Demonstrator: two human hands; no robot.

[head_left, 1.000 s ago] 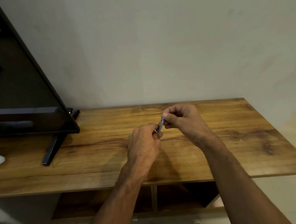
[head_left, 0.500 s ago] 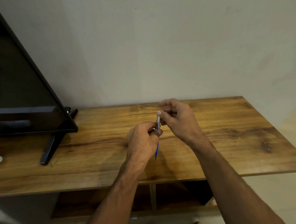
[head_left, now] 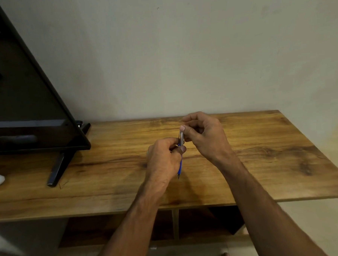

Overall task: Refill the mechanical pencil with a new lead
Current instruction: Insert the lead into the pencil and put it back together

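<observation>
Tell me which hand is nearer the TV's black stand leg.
Left. The left hand, gripping the mechanical pencil mid-table, sits to the right of the stand leg; the right hand pinches the pencil's top end, farther right again.

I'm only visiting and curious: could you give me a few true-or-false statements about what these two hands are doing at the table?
1. Both hands hold the pencil. True: the left hand grips its middle and the right hand pinches its top.
2. The pencil lies flat on the table. False: the hands hold it nearly upright, tip down.
3. The pencil's lower part is blue. True.
4. The table's left end is bare. False: a television stands there.
</observation>
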